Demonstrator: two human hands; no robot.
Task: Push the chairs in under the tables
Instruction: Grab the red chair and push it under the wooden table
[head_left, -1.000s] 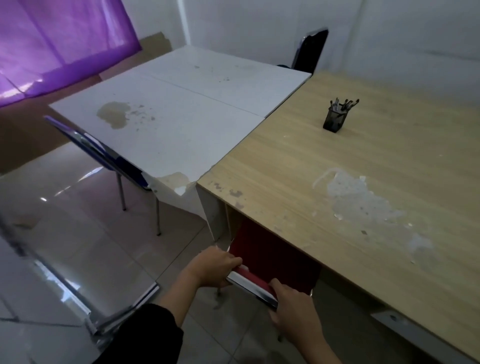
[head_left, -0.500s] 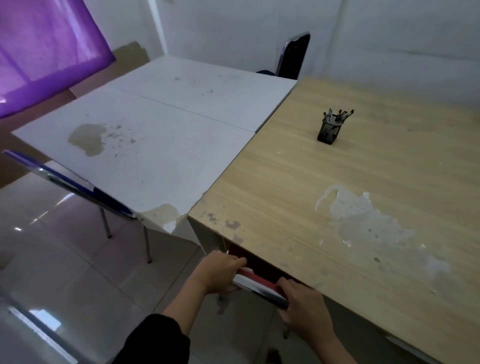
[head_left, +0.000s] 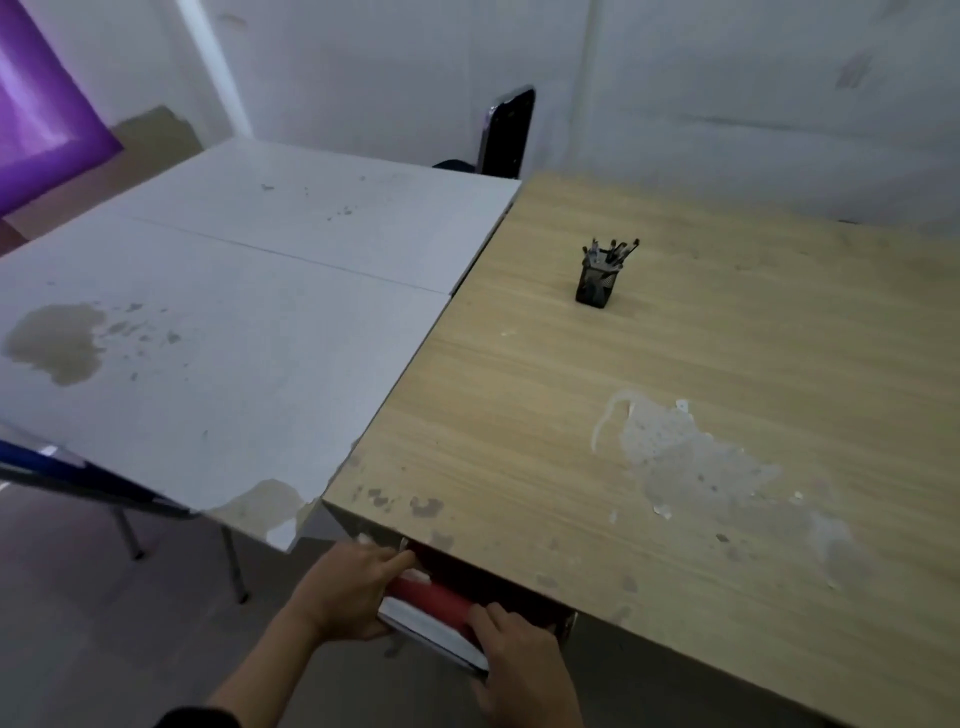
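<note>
A red chair (head_left: 434, 597) with a chrome-edged backrest stands at the near edge of the wooden table (head_left: 649, 415); only the top of its back shows, its seat is hidden under the tabletop. My left hand (head_left: 345, 592) grips the left end of the backrest and my right hand (head_left: 522, 660) grips the right end. A blue chair (head_left: 78, 475) stands at the near left, tucked partly under the white table (head_left: 218, 322). A black chair (head_left: 506, 132) stands at the far side, where the two tables meet.
A black mesh pen holder (head_left: 597, 278) stands on the wooden table. White walls close the far side. A purple curtain (head_left: 36, 114) hangs at the far left. Tiled floor (head_left: 78, 623) lies open at the near left.
The red chair has slid forward under the wooden table with both hands on its backrest; its red back panel is now almost fully hidden. My view has moved closer to the tables.
</note>
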